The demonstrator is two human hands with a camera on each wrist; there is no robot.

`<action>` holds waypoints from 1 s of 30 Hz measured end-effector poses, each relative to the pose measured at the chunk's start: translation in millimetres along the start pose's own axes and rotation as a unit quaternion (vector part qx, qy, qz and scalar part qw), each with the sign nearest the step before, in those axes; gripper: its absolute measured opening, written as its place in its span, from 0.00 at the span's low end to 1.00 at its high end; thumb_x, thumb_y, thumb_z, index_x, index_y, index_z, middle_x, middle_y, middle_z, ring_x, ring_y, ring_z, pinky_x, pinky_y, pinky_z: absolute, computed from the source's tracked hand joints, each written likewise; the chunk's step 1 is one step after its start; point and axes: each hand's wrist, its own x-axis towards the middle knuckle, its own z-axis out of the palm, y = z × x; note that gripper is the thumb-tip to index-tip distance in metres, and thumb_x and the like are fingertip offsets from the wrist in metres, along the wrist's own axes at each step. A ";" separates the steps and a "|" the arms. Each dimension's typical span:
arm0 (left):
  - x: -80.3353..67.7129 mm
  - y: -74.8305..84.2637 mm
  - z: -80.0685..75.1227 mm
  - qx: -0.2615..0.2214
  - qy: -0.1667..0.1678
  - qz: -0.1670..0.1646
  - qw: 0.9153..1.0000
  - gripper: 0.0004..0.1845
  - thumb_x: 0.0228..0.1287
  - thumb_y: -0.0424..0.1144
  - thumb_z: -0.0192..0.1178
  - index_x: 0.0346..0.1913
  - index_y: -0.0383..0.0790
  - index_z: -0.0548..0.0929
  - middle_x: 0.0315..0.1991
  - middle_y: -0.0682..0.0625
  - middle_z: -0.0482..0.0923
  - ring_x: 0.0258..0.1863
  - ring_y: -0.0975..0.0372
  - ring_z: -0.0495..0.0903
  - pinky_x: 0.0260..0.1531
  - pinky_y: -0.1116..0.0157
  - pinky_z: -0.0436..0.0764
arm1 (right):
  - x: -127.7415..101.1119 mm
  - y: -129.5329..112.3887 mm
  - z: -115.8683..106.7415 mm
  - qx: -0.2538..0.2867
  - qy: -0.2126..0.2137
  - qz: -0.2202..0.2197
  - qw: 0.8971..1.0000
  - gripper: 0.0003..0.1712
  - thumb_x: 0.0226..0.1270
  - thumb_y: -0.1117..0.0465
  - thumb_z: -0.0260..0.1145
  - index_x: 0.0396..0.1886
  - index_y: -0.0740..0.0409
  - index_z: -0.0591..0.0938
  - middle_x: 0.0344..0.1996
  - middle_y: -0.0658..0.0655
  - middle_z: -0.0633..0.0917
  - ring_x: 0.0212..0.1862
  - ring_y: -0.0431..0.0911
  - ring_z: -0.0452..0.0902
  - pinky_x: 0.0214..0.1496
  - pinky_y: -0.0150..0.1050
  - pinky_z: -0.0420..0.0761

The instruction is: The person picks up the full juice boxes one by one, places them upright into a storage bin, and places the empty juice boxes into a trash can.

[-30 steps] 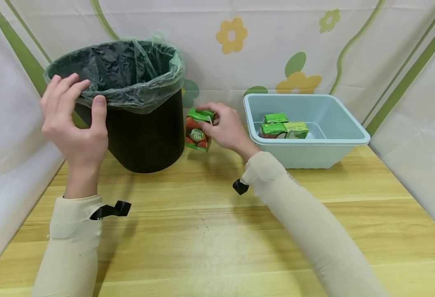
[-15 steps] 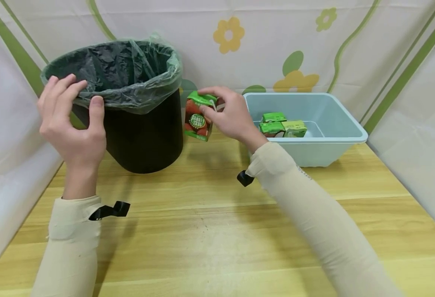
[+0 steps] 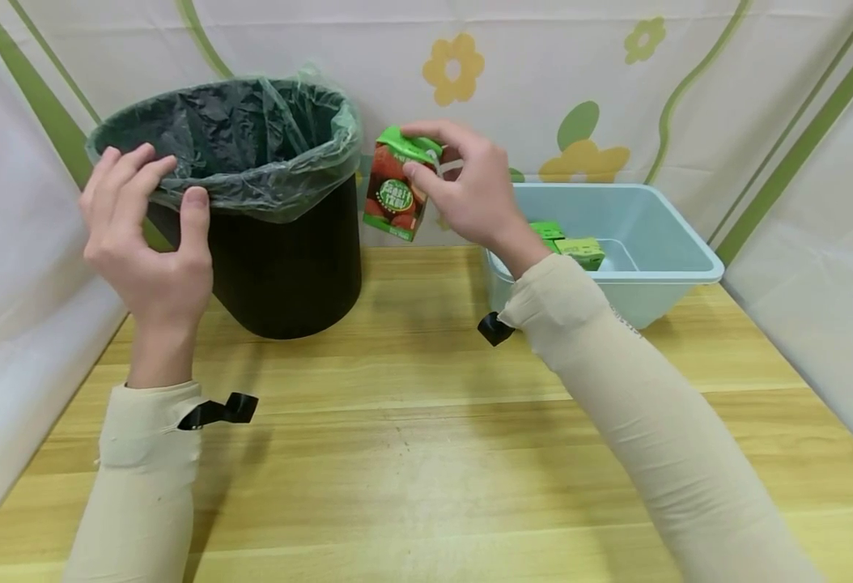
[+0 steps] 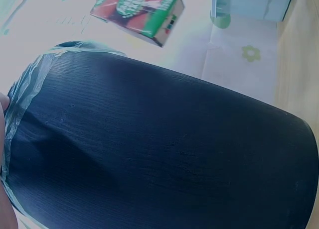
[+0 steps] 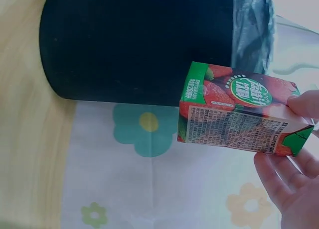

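My right hand (image 3: 473, 182) holds a juice box (image 3: 397, 186) by its green top, in the air to the right of the black trash bin (image 3: 288, 275). Strawberries are printed on the box, which hangs slightly tilted, apart from the bin. In the right wrist view, thumb and fingers pinch the upper end of the juice box (image 5: 239, 112). My left hand (image 3: 146, 235) grips the near left of the bin's rim, fingers over the edge and thumb outside. A translucent green bag (image 3: 273, 190) lines the bin and folds over its rim. The bin's bottom is hidden.
A light blue plastic basin (image 3: 659, 267) stands to the right on the wooden table (image 3: 397, 453). Several green juice boxes (image 3: 579, 253) lie in it, partly hidden by my right wrist. Behind hangs a white curtain (image 3: 368, 48) with printed flowers.
My right hand has lifted the juice box from beside the bin's lower side to about the height of the rim. The left hand stays at the rim.
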 end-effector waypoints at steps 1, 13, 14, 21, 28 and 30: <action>0.0 -0.7 0.1 0.001 0.000 0.000 1.000 0.23 0.62 0.48 0.65 0.50 0.34 0.93 0.58 0.46 0.89 0.71 0.64 0.78 0.80 0.63 0.64 | 0.8 -2.0 -1.3 -0.002 0.005 -0.003 1.000 0.21 0.75 0.59 0.69 0.65 0.50 0.86 0.61 0.50 0.87 0.48 0.44 0.83 0.55 0.36 0.86; -0.4 -1.9 0.2 0.001 -0.004 0.000 1.000 0.23 0.63 0.49 0.65 0.50 0.34 0.93 0.59 0.46 0.89 0.71 0.64 0.77 0.80 0.63 0.64 | 11.7 -23.6 -9.7 0.000 0.105 -0.058 0.993 0.22 0.75 0.62 0.68 0.67 0.54 0.84 0.60 0.53 0.87 0.51 0.43 0.84 0.55 0.33 0.87; -0.4 -1.6 0.3 0.000 -0.004 0.000 1.000 0.23 0.63 0.48 0.65 0.50 0.34 0.93 0.58 0.46 0.89 0.71 0.63 0.77 0.80 0.63 0.64 | 12.4 -25.7 -10.6 -0.002 0.116 -0.070 0.991 0.22 0.75 0.62 0.68 0.67 0.55 0.84 0.61 0.54 0.87 0.52 0.44 0.84 0.55 0.33 0.87; 0.2 -2.6 0.5 0.001 -0.003 0.002 1.000 0.23 0.63 0.49 0.65 0.51 0.35 0.93 0.59 0.47 0.89 0.71 0.64 0.77 0.80 0.63 0.64 | 19.1 -40.7 -6.9 0.022 0.167 -0.123 0.978 0.22 0.75 0.63 0.68 0.66 0.60 0.83 0.63 0.55 0.84 0.55 0.42 0.82 0.58 0.32 0.87; 0.0 -0.5 -0.3 -0.002 -0.001 0.002 1.000 0.22 0.63 0.48 0.65 0.50 0.34 0.93 0.58 0.46 0.89 0.71 0.63 0.78 0.80 0.63 0.64 | 26.1 -52.7 10.8 0.066 0.171 -0.162 0.970 0.22 0.75 0.66 0.68 0.66 0.66 0.82 0.64 0.62 0.81 0.58 0.45 0.82 0.63 0.32 0.85; 0.1 0.3 -0.4 -0.003 0.000 0.003 1.000 0.23 0.63 0.48 0.65 0.50 0.34 0.93 0.58 0.46 0.89 0.71 0.63 0.78 0.80 0.63 0.64 | 28.6 -54.8 15.9 0.072 0.168 -0.186 0.965 0.22 0.75 0.66 0.68 0.65 0.67 0.81 0.63 0.63 0.80 0.59 0.45 0.81 0.63 0.32 0.85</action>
